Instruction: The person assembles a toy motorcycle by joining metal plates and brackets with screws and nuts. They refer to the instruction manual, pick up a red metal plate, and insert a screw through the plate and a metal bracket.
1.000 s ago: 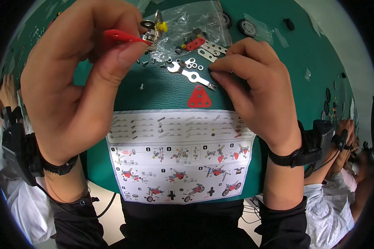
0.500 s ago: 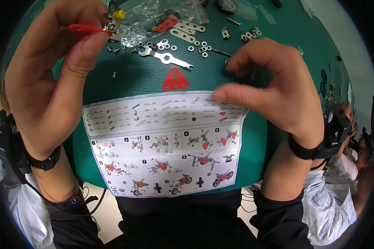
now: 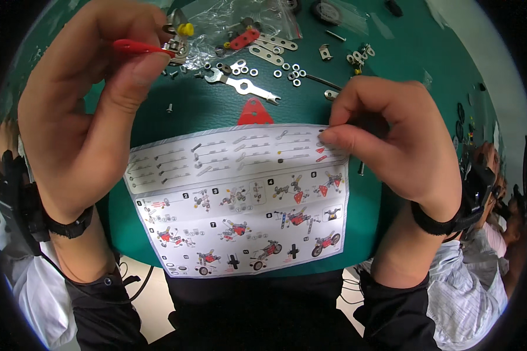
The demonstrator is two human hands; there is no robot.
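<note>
At upper left, my left hand (image 3: 91,117) pinches a partly built metal model between thumb and fingers. A red piece (image 3: 137,47) sticks out to its left, with silver brackets (image 3: 176,47) and a yellow knob (image 3: 185,29) on the other side. My right hand (image 3: 401,137) grips the top right corner of a printed instruction sheet (image 3: 246,196) between thumb and forefinger. The sheet's upper edge covers the lower part of a red triangular plate (image 3: 254,112). Just beyond lies a flat silver wrench (image 3: 245,86).
Loose nuts (image 3: 294,74) and perforated silver strips (image 3: 267,55) lie past the wrench. A clear plastic bag (image 3: 216,32) and a black wheel (image 3: 325,11) are farther back. Small brackets (image 3: 360,57) sit beyond my right hand. Other people are along the right side.
My right hand has closed on the sheet's corner, and the sheet's upper edge has shifted over the triangular plate. My left hand still holds the model.
</note>
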